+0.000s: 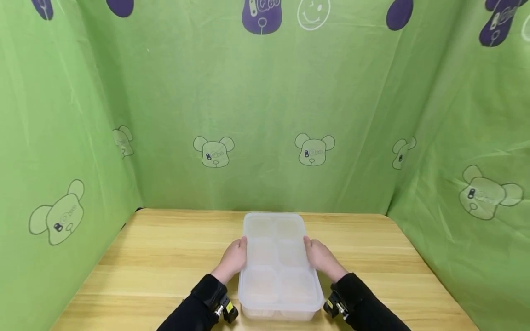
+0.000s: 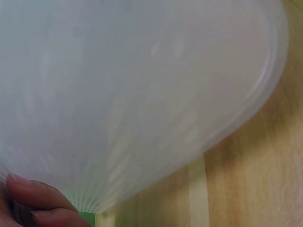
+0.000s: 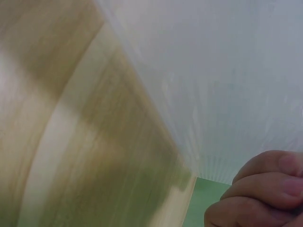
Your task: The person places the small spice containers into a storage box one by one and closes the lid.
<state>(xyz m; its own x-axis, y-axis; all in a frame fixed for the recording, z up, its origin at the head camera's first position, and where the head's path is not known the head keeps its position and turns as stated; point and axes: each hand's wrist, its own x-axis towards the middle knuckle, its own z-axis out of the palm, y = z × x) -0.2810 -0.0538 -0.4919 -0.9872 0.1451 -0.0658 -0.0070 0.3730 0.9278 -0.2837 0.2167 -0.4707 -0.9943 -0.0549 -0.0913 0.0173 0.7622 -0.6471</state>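
Observation:
A translucent white plastic food container [image 1: 282, 262] with a flat lid lies lengthwise between my hands in the head view. Six compartments show faintly through its lid. My left hand [image 1: 235, 255] grips the left long side, its thumb along the lid's rim. On the opposite side my right hand [image 1: 323, 258] holds the container the same way. The left wrist view has the container's smooth wall [image 2: 156, 94] filling most of the picture, with curled fingers [image 2: 42, 197] at the lower left. Curled fingers [image 3: 265, 184] of the right hand press close to the wall in the right wrist view.
A light wood-grain table [image 1: 174, 257] lies under the container. Green cloth [image 1: 265, 105] printed with bear heads hangs behind it and along both sides. Black sleeves with wrist cameras [image 1: 227, 309] flank the container's near end.

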